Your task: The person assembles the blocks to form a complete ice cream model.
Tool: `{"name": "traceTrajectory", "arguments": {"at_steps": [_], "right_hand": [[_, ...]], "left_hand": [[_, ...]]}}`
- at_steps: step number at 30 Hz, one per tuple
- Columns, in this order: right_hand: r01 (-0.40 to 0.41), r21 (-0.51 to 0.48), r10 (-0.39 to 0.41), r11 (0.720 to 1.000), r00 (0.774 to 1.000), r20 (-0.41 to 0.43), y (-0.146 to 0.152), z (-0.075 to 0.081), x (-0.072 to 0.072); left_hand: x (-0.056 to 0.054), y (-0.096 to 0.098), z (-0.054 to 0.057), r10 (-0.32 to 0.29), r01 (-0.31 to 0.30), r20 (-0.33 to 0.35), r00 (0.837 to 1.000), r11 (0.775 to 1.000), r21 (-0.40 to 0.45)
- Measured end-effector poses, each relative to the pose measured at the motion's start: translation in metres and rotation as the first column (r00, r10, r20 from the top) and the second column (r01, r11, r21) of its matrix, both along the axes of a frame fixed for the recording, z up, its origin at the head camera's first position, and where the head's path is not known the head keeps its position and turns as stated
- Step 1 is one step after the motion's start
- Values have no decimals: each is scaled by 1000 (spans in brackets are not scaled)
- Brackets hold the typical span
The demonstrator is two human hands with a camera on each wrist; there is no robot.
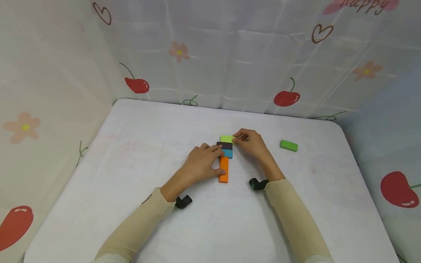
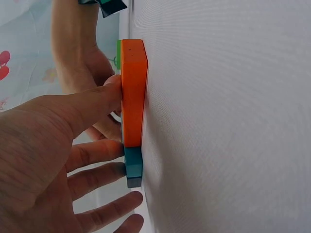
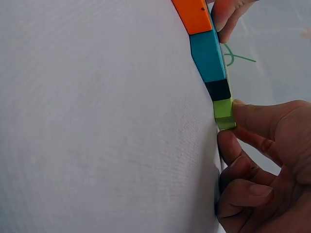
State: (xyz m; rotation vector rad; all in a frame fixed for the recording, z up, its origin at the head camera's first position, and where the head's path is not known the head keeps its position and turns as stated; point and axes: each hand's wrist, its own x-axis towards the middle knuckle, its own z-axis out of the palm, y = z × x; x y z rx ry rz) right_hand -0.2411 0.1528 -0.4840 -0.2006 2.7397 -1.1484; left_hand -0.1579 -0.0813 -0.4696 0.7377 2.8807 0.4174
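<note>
Several coloured blocks lie flat against one another on the white table: a yellow-green block (image 1: 227, 138) farthest away, then a dark block (image 1: 226, 145) and a blue block (image 1: 228, 153), all crosswise. An orange block (image 1: 223, 178) runs lengthwise from the blue one towards the person. My left hand (image 1: 203, 163) rests along the left side, its thumb on the orange block and fairly straight fingers touching the blue and dark ones. Thumb and forefinger of my right hand (image 1: 252, 145) pinch the right end of the yellow-green block, its other fingers curled, as the right wrist view shows.
A separate green block (image 1: 289, 145) lies on the white table (image 1: 148, 131) to the right of my right hand. Black wrist devices (image 1: 258, 184) stick out by both sleeves. Printed curtains hang behind the table and at its sides.
</note>
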Motion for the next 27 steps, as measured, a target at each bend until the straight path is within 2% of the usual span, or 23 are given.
{"name": "traceTrajectory", "arguments": {"at_steps": [17, 27], "right_hand": [[-13, 11, 13, 1000, 1000, 17, -8, 0, -5], [-4, 8, 4, 1000, 1000, -3, -10, -3, -1]], "left_hand": [[-1, 0, 0, -6, 6, -5, 1000, 1000, 9], [-2, -1, 0, -6, 6, 1, 1000, 1000, -15]]}}
